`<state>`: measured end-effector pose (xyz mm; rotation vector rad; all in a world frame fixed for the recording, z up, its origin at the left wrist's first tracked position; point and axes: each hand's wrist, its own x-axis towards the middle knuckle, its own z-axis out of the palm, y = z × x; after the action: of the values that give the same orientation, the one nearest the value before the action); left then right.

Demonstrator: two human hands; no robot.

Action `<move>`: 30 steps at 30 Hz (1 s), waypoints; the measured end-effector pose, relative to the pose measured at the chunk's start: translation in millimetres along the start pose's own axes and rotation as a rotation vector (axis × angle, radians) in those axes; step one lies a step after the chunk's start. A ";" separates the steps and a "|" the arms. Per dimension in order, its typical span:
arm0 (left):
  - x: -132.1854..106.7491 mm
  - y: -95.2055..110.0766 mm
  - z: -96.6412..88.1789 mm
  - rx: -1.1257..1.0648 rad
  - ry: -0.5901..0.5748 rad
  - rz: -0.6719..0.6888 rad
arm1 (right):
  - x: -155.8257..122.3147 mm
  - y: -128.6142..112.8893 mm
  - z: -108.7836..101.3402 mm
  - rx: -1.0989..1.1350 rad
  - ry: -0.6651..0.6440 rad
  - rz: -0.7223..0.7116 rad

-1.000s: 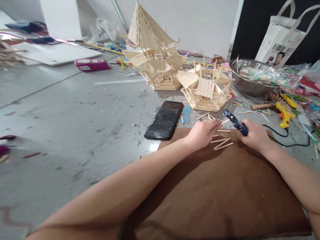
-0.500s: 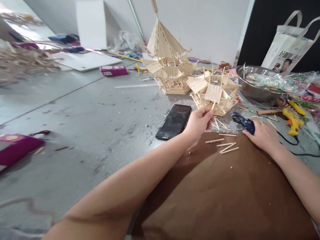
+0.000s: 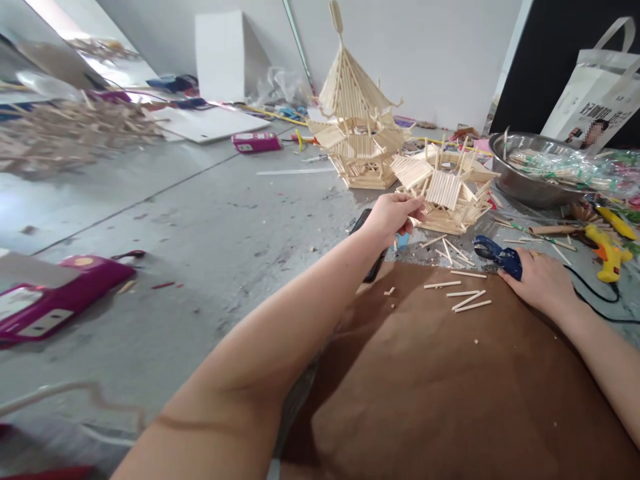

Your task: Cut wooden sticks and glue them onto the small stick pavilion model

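My left hand reaches to the small stick-built pavilion model. Its thumb and fingertips are pinched at the lower left edge of a slatted roof panel, on a thin wooden stick mostly hidden by the fingers. Closed round a dark blue hand tool with a curved head, like pliers, my right hand rests at the edge of a brown sheet. Several short wooden sticks lie on the sheet between the hands. A black phone is partly covered by my left forearm.
A taller pagoda model stands behind. At right are a metal bowl with bagged sticks, a yellow glue gun with its cord, and a white tote bag. Purple boxes and a stick pile are at left.
My left hand has moved up and closer to the roof panel's left edge, and now hides most of the stick. The view has swung left; my right hand still holds the blue tool.
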<state>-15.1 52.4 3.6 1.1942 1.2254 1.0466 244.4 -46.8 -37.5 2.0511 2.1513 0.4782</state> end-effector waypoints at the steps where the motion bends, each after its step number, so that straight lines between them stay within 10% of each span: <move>1: 2.2 1.3 -1.5 0.002 -0.011 -0.009 | -0.1 -0.2 -0.5 -0.003 -0.001 -0.003; 30: 13.1 0.1 -0.9 -0.061 -0.012 -0.078 | 1.4 -2.1 2.3 0.018 -0.035 -0.023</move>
<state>-14.9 65.4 2.2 1.0958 1.2132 1.0110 243.0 -45.2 -40.2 2.0256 2.1644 0.4189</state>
